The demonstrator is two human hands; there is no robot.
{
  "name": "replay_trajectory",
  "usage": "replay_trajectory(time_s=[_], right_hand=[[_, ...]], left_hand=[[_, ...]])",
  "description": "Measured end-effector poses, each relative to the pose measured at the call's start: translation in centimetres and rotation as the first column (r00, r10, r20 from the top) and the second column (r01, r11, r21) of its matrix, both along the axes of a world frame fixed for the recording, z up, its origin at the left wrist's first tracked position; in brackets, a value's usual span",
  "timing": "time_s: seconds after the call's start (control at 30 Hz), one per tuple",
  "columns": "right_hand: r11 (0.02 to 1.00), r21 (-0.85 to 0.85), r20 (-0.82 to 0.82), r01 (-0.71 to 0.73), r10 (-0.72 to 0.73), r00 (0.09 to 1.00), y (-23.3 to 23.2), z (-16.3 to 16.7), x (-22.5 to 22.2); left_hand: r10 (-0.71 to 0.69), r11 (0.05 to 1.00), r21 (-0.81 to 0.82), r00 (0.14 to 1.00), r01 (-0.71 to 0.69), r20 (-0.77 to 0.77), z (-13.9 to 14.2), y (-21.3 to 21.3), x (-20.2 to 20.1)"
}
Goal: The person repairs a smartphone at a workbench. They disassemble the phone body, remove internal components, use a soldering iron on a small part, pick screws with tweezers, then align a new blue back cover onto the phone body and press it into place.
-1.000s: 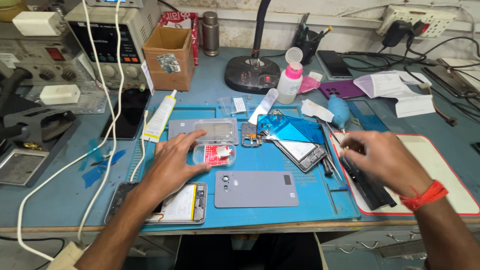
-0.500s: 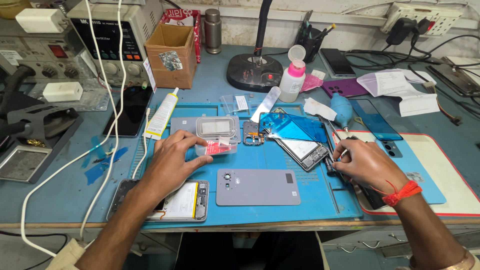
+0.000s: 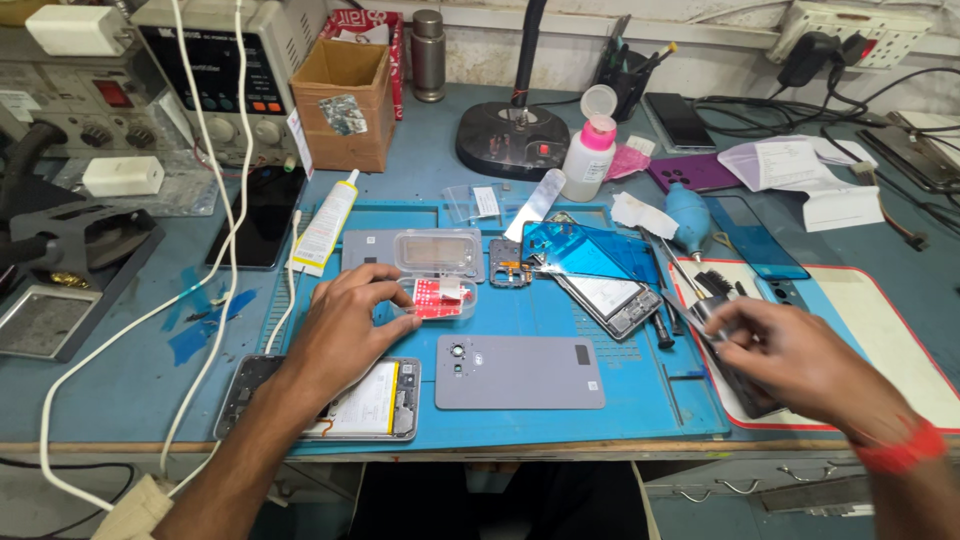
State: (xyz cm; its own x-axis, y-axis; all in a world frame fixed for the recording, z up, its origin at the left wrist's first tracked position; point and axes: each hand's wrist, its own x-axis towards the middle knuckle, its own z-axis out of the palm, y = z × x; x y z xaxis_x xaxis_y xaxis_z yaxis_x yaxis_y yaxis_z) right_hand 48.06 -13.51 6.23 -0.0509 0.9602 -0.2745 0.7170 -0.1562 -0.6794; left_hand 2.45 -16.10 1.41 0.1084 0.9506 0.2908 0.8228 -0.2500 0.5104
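Observation:
My left hand (image 3: 350, 320) rests on the blue work mat (image 3: 560, 325), fingers touching a small clear plastic case with red contents (image 3: 440, 298); the case's lid stands open. My right hand (image 3: 790, 355) is blurred at the mat's right edge, fingers pinched around a thin metal tool (image 3: 700, 305) over a dark tool strip. A grey phone back cover (image 3: 520, 372) lies between my hands. An opened phone with its battery showing (image 3: 350, 405) lies under my left wrist. A blue-filmed screen and phone frame (image 3: 600, 275) lie above the cover.
A glue tube (image 3: 325, 222), cardboard box (image 3: 345, 90), white bottle with pink collar (image 3: 588, 155), lamp base (image 3: 510, 140) and blue air blower (image 3: 690, 215) stand behind the mat. Bench instruments (image 3: 200, 60) and white cables (image 3: 225, 200) are at left. A red-edged mat (image 3: 900, 330) is at right.
My right hand has drawn back toward the right edge of the mat, pinching a thin tool. My left hand stays at the clear case, fingers shifted slightly.

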Motion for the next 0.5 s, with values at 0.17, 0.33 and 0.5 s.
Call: replay_trajectory(time_s=[0.17,0.33,0.5], right_hand=[[0.985,0.11,-0.232,0.13,-0.102,0.967,-1.8,-1.5,4.4],[0.951,0.254,-0.835,0.175,0.124,0.535,-2.8,-2.4,2.9],[0.976,0.18,-0.98,-0.123,0.188,0.062,-2.0,-2.6,-3.6]], left_hand=[[-0.021,0.999,0.039,1.0,0.021,-0.02,-0.3,-0.1,-0.2],[-0.008,0.999,0.032,1.0,0.008,-0.018,-0.2,-0.1,0.1],[-0.032,0.999,0.037,0.999,0.033,-0.028,0.1,-0.2,0.1]])
